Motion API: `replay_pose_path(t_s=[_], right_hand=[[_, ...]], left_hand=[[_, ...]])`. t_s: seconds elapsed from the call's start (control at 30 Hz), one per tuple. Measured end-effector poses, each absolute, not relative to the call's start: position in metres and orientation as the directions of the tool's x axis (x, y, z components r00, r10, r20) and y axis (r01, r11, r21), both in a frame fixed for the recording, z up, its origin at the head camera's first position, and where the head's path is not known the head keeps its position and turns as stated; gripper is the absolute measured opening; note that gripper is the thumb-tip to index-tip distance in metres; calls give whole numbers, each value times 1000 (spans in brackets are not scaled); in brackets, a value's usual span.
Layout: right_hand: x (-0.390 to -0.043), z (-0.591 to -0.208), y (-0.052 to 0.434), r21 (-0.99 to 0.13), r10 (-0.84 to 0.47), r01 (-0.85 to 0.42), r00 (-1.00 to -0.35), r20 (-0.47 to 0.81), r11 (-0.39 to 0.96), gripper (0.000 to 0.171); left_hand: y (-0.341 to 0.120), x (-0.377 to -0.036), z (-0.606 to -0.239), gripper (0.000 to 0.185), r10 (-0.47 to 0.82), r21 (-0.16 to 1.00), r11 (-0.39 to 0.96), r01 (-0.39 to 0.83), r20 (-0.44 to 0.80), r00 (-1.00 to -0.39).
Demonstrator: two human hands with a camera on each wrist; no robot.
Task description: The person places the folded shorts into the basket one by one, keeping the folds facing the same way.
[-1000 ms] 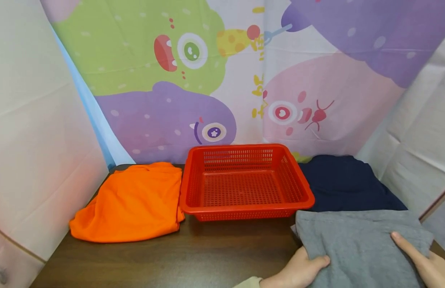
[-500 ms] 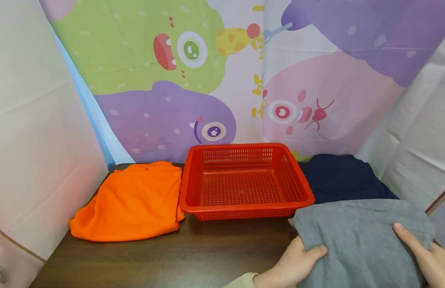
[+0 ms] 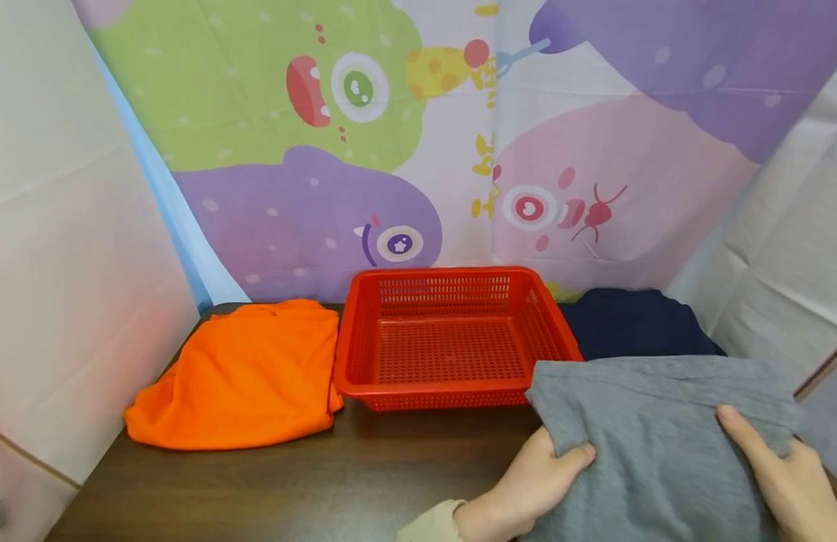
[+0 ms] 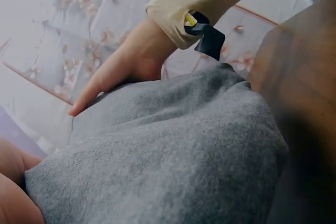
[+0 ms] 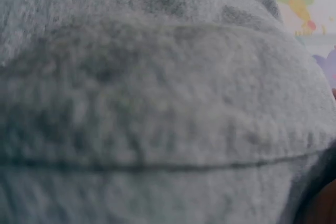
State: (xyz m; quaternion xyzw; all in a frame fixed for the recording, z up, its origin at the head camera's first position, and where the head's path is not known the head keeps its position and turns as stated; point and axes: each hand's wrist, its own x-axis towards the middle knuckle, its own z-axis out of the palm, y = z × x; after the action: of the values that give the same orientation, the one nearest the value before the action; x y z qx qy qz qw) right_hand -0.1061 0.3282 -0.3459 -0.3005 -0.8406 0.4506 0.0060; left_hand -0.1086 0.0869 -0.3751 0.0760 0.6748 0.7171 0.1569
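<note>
Orange cloth (image 3: 238, 376): folded, lying on the desk (image 3: 310, 482) at far left, just beside the basket.

Basket (image 3: 452, 391): red perforated plastic, shallow, nothing in it, centre of the desk against the printed backdrop (image 3: 364, 150).

Navy cloth (image 3: 631, 324): folded, behind the grey one, right of the basket; mostly hidden.

Grey cloth (image 3: 649, 436): folded knit garment at the near right, its far left corner reaching the basket's front right corner. Judged soft, light and limp, not fragile and not slippery; it would sag and unfold if taken at one point, so it is best held at both side edges with the folds pinched together.

Left hand (image 3: 527, 489): clasps the grey cloth's left edge, thumb on top, fingers tucked beneath.

Right hand (image 3: 780, 474): at the right edge, index finger laid straight on top. Whether the other fingers curl under the edge cannot be told; the right wrist view shows only grey knit.
</note>
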Motion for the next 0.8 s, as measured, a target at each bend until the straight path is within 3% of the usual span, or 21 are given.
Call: replay_pose_path(t_s=[0.43,0.8], right_hand=[[-104,-338,300,-659,403,375,-908,-117,652,83],[-114,-348,271,-841,375,207,-927,-4,500,69]], left_hand=[[60,-117,-368,31,335,999,21,-36,-41,-941],[44,-126,-361,38,259,1000,7,12,10,-966]])
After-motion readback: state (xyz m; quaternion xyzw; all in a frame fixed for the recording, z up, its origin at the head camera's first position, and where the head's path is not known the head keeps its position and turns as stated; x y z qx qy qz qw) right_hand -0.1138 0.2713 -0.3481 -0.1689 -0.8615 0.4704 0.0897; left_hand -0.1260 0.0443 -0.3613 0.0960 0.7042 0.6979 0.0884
